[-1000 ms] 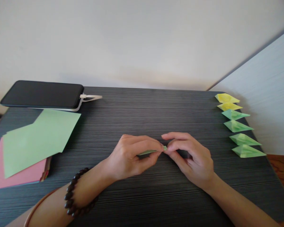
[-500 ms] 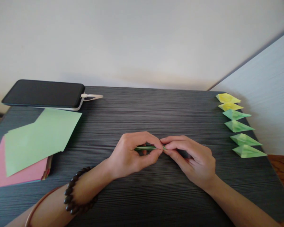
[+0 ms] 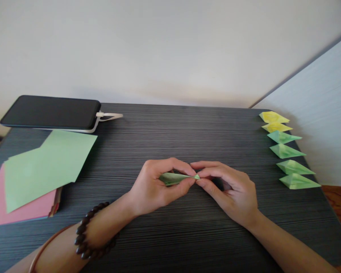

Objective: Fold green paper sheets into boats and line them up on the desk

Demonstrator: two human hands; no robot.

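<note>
Both hands meet over the middle of the dark striped table [image 3: 170, 129]. My left hand [image 3: 155, 187] pinches a small folded green paper piece [image 3: 174, 177] between thumb and fingers. My right hand [image 3: 230, 191] pinches the same piece at its right tip. The piece is narrow and pointed, held just above the tabletop. A dark bead bracelet [image 3: 88, 239] circles my left wrist.
A row of several folded paper pieces, two yellow [image 3: 274, 118] and the others green [image 3: 291, 167], lies along the table's right edge. A stack of green and pink paper sheets [image 3: 42, 167] lies at the left. A black phone [image 3: 49, 112] with a white cable sits at the back left.
The green piece has turned in my fingers, showing more of its flat face than half a second ago. Both hands stayed in place.
</note>
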